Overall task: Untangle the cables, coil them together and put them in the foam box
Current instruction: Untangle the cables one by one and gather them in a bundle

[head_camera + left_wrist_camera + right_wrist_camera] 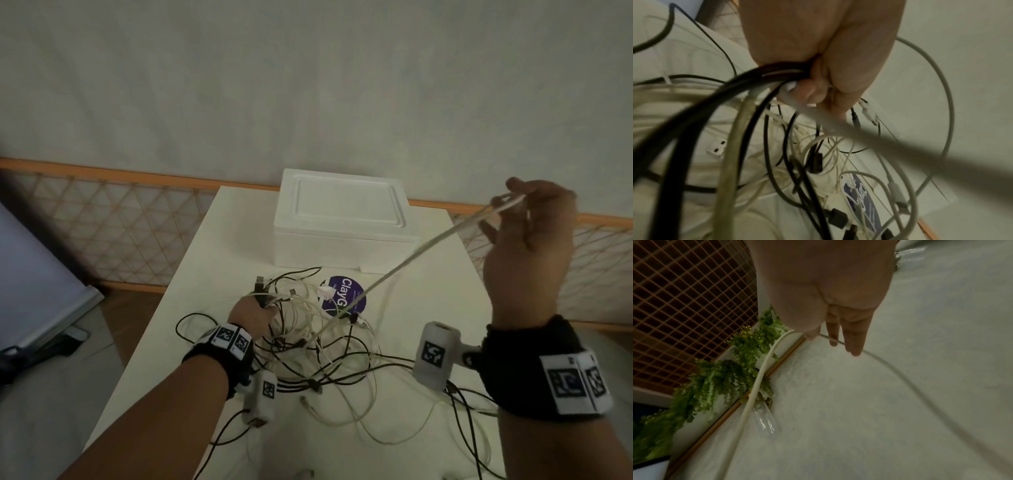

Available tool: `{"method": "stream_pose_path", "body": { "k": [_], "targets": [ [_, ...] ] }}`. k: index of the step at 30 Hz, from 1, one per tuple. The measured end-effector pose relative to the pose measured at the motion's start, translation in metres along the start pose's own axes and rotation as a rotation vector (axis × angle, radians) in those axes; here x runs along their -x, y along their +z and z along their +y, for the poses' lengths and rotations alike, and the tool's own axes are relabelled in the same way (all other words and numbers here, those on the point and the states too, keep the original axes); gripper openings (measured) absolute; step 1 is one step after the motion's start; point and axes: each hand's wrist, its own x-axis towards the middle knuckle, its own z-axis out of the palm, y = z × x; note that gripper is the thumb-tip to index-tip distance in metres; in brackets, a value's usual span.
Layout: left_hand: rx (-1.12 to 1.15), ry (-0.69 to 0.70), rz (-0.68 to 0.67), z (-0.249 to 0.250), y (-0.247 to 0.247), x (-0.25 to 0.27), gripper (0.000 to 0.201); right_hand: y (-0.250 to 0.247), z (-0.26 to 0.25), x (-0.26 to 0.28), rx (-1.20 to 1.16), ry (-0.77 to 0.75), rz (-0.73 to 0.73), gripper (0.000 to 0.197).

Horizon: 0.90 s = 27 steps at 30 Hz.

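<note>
A tangle of black and white cables (329,346) lies in the middle of the white table (431,308). My left hand (251,317) sits at the tangle's left side and grips a bunch of black and white cables (764,76) in its fist. My right hand (534,233) is raised high at the right, pinching a white cable (411,260) that runs taut and slanting down into the tangle. In the right wrist view that white cable (760,378) loops past the thumb and fingers (853,340). The white foam box (342,219) stands at the table's back with its lid on.
A round purple label (346,294) lies under the cables in front of the box. An orange lattice railing (120,233) runs behind the table. The floor drops away at the left edge. Green foliage (715,378) hangs by the wall.
</note>
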Motion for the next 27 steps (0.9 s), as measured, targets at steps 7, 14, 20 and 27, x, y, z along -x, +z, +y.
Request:
{"method": "stream_pose_path", "body": {
  "k": [7, 14, 20, 27],
  "targets": [
    [0.130, -0.040, -0.139, -0.006, -0.019, 0.021, 0.039, -0.018, 0.029, 0.003, 0.517, -0.220, -0.097, 0.017],
    [0.357, -0.137, -0.412, 0.013, -0.043, 0.067, 0.026, 0.012, 0.042, 0.041, 0.875, 0.327, -0.904, 0.038],
    [0.492, -0.086, -0.527, 0.021, -0.059, 0.105, 0.024, 0.093, -0.005, 0.123, 0.458, 0.214, -1.490, 0.048],
    [0.588, -0.125, -0.535, 0.012, -0.066, 0.124, 0.024, 0.123, 0.001, 0.143, 0.553, -0.107, -1.478, 0.034]
  ]
}}
